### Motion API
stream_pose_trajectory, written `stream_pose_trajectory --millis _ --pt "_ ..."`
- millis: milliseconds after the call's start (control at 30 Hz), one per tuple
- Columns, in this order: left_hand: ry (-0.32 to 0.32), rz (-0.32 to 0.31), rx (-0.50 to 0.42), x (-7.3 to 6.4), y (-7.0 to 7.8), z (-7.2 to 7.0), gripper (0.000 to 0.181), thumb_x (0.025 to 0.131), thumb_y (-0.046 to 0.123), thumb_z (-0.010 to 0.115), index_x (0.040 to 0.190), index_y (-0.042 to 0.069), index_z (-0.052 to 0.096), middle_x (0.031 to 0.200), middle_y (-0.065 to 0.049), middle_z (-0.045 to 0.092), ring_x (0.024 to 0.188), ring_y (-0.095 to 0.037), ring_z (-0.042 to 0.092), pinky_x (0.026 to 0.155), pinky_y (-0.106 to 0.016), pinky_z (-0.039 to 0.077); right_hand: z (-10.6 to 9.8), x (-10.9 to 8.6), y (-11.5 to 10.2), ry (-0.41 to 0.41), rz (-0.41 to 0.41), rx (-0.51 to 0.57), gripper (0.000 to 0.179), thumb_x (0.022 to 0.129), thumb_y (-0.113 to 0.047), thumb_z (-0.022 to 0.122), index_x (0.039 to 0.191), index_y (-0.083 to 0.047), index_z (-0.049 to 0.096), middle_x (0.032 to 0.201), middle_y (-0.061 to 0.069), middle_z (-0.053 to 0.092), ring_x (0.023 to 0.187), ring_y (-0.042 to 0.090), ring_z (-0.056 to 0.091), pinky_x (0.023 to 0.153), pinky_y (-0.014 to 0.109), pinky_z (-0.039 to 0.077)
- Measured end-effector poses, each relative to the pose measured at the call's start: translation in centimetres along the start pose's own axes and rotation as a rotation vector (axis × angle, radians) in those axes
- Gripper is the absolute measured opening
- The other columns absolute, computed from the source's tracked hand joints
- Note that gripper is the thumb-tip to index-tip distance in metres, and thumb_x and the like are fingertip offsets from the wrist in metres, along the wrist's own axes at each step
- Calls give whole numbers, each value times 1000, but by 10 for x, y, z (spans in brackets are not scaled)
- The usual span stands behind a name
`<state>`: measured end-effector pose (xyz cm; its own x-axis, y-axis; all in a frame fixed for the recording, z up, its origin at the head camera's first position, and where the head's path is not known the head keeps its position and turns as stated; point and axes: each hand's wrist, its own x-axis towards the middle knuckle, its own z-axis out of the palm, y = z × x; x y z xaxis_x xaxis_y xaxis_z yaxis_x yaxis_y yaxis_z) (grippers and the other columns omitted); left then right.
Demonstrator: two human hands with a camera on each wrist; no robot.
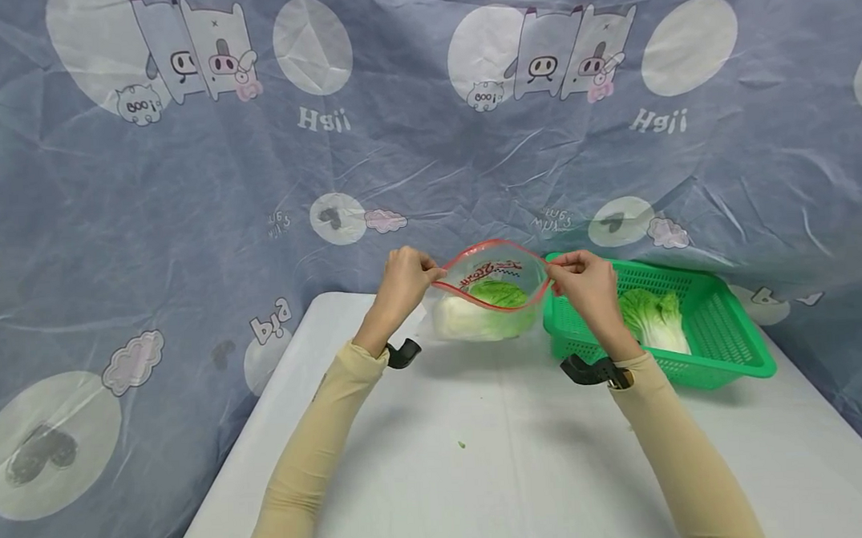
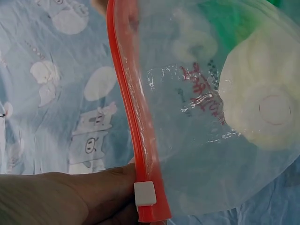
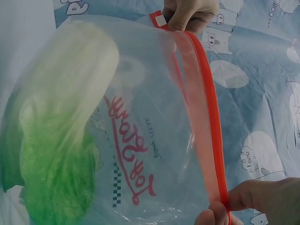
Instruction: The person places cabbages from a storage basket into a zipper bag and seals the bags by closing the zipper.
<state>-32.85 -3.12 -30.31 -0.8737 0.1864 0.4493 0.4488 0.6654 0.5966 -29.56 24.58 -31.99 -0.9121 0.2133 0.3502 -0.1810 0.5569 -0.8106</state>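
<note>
A clear slider zip bag with a red rim and red lettering hangs between both hands, its mouth spread. A napa cabbage lies inside the bag, white base toward the left hand and green leaves toward the right. My left hand pinches the left end of the rim, beside the white slider. The right hand pinches the rim's other end between thumb and fingers. In the right wrist view both hands show at the red zip.
A green plastic basket stands on the right of the white table, holding another napa cabbage. One small green scrap lies on the tabletop. Behind hangs a blue-grey patterned sheet.
</note>
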Motion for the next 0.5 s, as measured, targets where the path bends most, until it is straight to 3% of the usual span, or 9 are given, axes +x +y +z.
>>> stream_pose_trajectory --millis 267,500 --pt "19 -2 2 5 7 -7 15 85 16 74 78 3 77 76 -8 74 55 -16 55 55 -25 39 -5 5 -9 -6 -5 36 29 91 -29 65 107 -5 64 79 1 69 61 9 65 62 25 54" --pt "78 7 49 8 9 -13 15 84 17 75 77 4 75 72 -8 72 62 -19 62 60 -31 47 0 10 -9 -5 -32 63 26 92 -25 65 107 -4 64 86 8 71 66 14 68 63 24 56"
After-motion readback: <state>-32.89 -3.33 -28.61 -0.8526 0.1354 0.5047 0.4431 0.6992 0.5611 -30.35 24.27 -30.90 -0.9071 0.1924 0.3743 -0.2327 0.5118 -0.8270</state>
